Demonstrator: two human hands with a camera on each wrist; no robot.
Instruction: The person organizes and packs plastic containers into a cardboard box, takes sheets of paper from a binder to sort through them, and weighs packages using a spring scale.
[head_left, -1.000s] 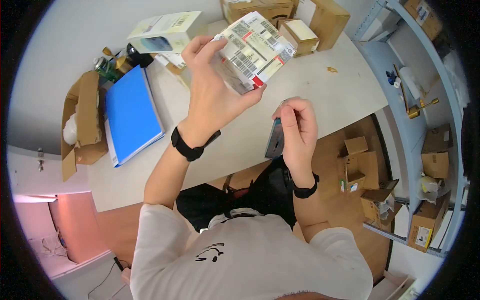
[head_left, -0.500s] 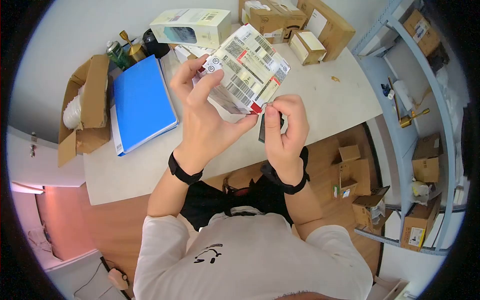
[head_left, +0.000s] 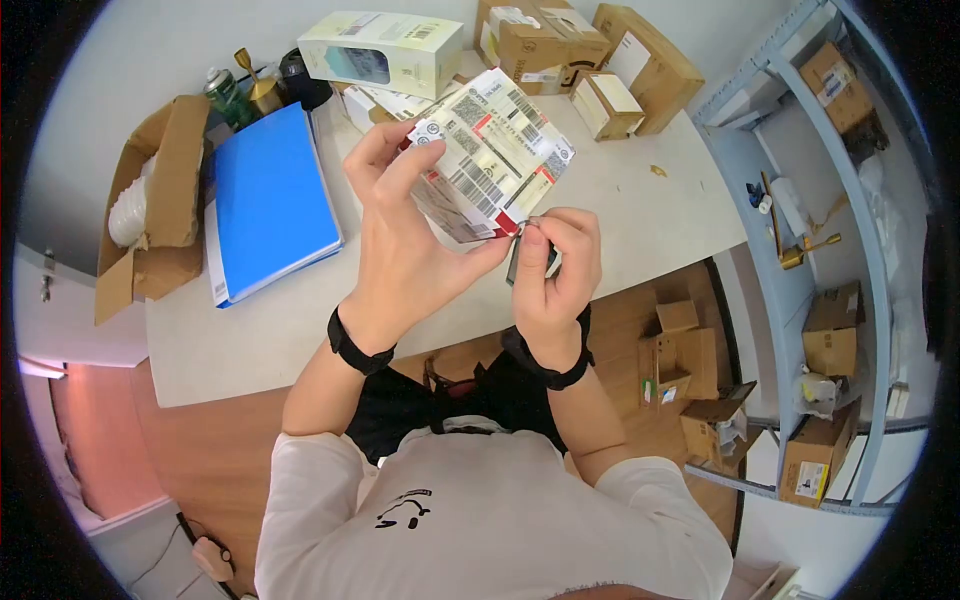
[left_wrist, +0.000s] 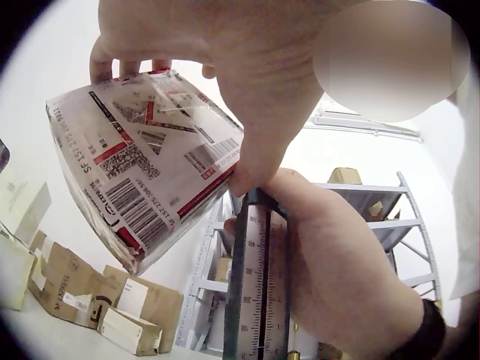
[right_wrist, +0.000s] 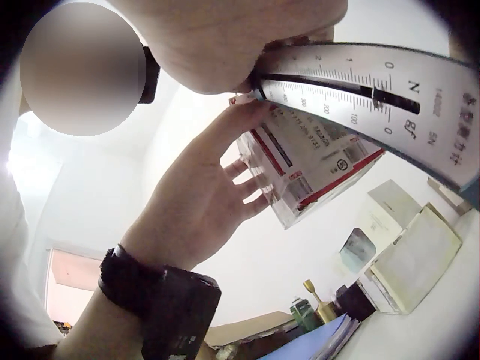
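Observation:
My left hand (head_left: pixel 392 235) grips a small box-shaped parcel (head_left: pixel 500 150) covered in printed shipping labels and clear tape, fingers over its left edge and thumb at the lower corner. Right below that corner, my right hand (head_left: pixel 560 285) pinches one end of a flat spring scale (right_wrist: pixel 337 86) between thumb and forefinger. Marked in N and gf, the scale's face (left_wrist: pixel 255 300) hangs below the fingers in the left wrist view. Its gripped end sits right at the parcel's red-edged corner and the left thumb; the fingers hide that end.
On the white table (head_left: pixel 620 220) lies a blue binder (head_left: pixel 275 200), beside an open carton (head_left: pixel 165 210). A white product box (head_left: pixel 385 55) and several brown cartons (head_left: pixel 550 40) stand at the back. Metal shelving (head_left: pixel 770 200) rises at the right, with open cartons (head_left: pixel 685 350) on the floor.
My right hand with the spring scale has moved left to the parcel's lower corner. The parcel has come down slightly, still in the left hand's grip.

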